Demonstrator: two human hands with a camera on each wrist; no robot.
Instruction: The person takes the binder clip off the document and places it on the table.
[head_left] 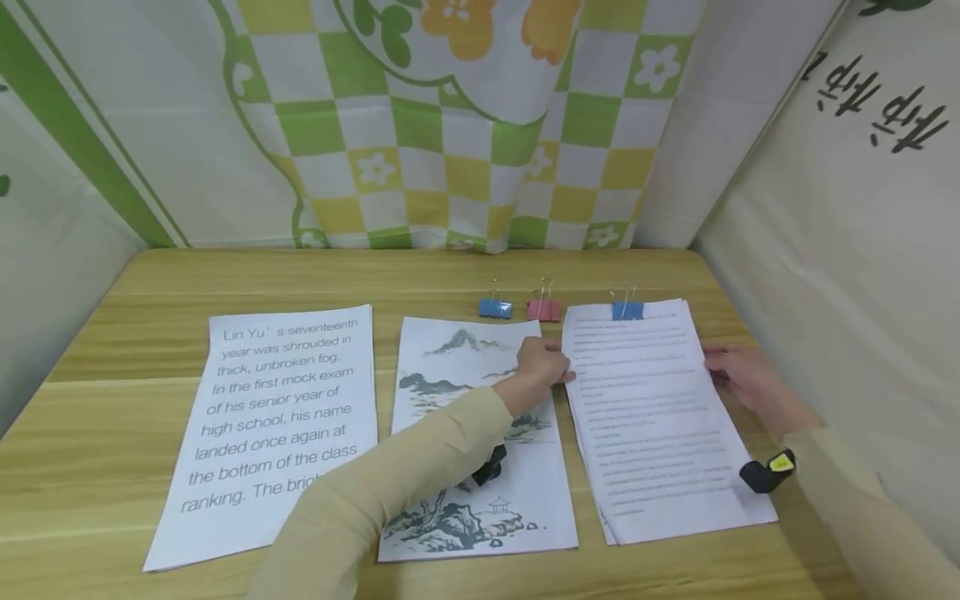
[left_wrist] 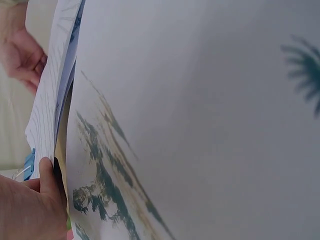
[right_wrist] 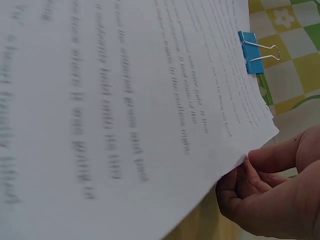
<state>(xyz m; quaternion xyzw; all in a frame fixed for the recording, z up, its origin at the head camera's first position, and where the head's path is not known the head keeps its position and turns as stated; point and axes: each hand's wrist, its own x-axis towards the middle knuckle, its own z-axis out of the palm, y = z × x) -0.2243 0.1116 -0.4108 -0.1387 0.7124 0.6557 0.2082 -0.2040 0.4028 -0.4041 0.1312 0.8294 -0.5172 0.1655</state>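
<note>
A stack of printed pages (head_left: 652, 417) lies at the right of the table, held at its top by a blue binder clip (head_left: 627, 311). My left hand (head_left: 542, 363) has curled fingers at the stack's left edge; in the left wrist view its thumb (left_wrist: 47, 172) presses that edge (left_wrist: 50, 100), which is slightly lifted. My right hand (head_left: 738, 375) grips the right edge. In the right wrist view its fingers (right_wrist: 270, 195) curl under the pages (right_wrist: 125, 100), near the clip (right_wrist: 250, 50).
An ink landscape sheet (head_left: 480, 442) lies under my left forearm, and a large-print text sheet (head_left: 277, 425) lies further left. Loose blue (head_left: 495, 308) and pink (head_left: 543, 310) binder clips sit behind the landscape sheet. Fabric walls close in the wooden table (head_left: 112, 333).
</note>
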